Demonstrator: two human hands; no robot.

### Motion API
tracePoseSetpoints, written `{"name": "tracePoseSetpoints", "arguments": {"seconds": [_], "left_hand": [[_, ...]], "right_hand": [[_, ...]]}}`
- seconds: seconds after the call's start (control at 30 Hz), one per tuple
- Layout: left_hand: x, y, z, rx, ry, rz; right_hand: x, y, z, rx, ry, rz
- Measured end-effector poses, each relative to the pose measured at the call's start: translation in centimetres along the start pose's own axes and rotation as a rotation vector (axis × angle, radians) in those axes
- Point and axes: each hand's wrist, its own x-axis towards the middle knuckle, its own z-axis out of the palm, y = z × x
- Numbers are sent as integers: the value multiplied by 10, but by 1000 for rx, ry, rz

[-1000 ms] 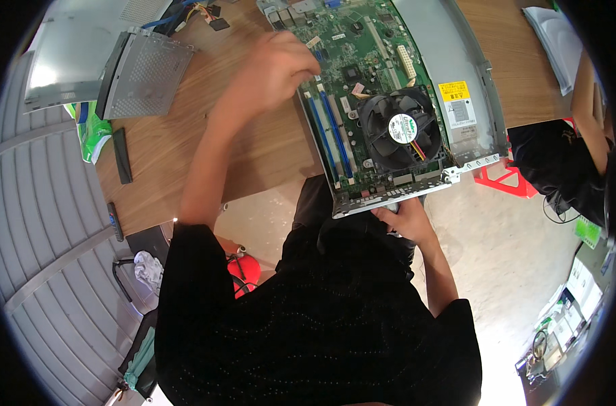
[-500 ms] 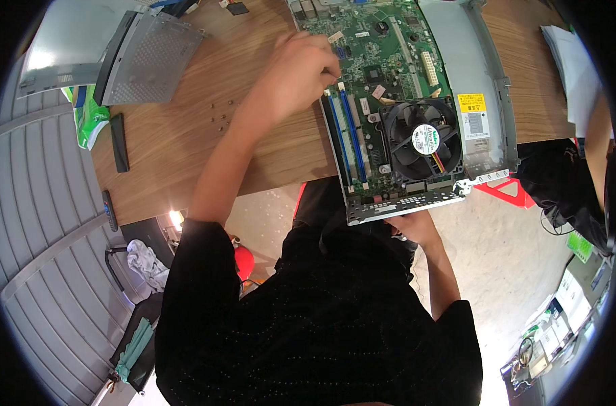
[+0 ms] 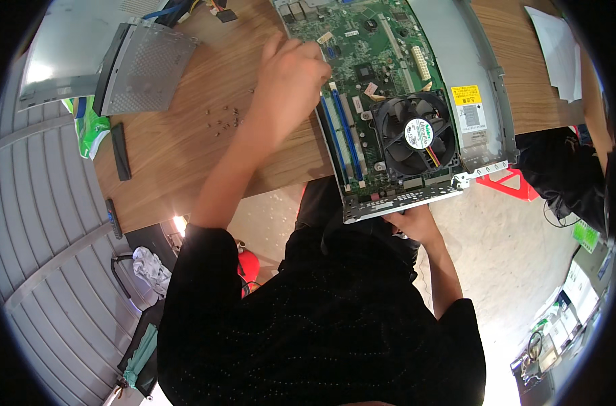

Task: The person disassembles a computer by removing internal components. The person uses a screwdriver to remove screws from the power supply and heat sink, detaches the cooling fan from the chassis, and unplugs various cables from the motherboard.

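Note:
An opened computer case (image 3: pixel 416 199) lies flat at the table's front edge, its green motherboard (image 3: pixel 345 57) exposed. A black cooling fan (image 3: pixel 416 132) sits on the board near its front right. Blue and white memory slots (image 3: pixel 346 135) run along the left side. My left hand (image 3: pixel 291 78) is over the board's left edge, just behind these slots; its fingers are curled and their tips pressed together, hiding anything between them. Beneath the front rim of the case, my right hand (image 3: pixel 416 223) is closed, with its fingertips partly hidden; a small dark and silvery bit shows beside them.
Small loose screws (image 3: pixel 228 120) lie on the wooden table (image 3: pixel 186 162) left of my forearm. Farther left are a perforated metal panel (image 3: pixel 149 68), a black strip (image 3: pixel 120 152) and a green packet (image 3: pixel 91 132). At the right, another person's arm (image 3: pixel 595 101) is beside white papers (image 3: pixel 555 51).
The view has shifted slightly, moving the case a little left in the picture. My left hand stays at the board's left edge, its fingers slightly rearranged. More screws show. The right hand keeps its place.

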Motion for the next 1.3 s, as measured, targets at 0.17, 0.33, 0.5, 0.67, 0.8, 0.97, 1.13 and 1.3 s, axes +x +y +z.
{"name": "tracePoseSetpoints", "arguments": {"seconds": [0.17,0.33,0.5,0.67,0.8,0.97,1.13,1.3], "left_hand": [[0,-4,-4,-133,-31,-12],[-1,-5,-5,-129,-60,-25],[0,-7,-3,-154,-47,-14],[3,-16,6,-250,-35,-30],[4,-15,7,-294,6,-34],[2,-16,7,-320,7,-37],[0,-17,7,-284,6,-14],[3,-18,-1,-209,-26,55]], "right_hand": [[0,2,-1,-2,2,34],[0,-2,-1,-8,-15,49],[-1,0,-1,-22,0,19],[-1,-3,-2,12,-25,49],[-1,3,-3,12,-16,43],[-2,0,-2,9,-5,13],[-1,9,-4,7,12,31],[0,18,-6,-46,10,83]]}}
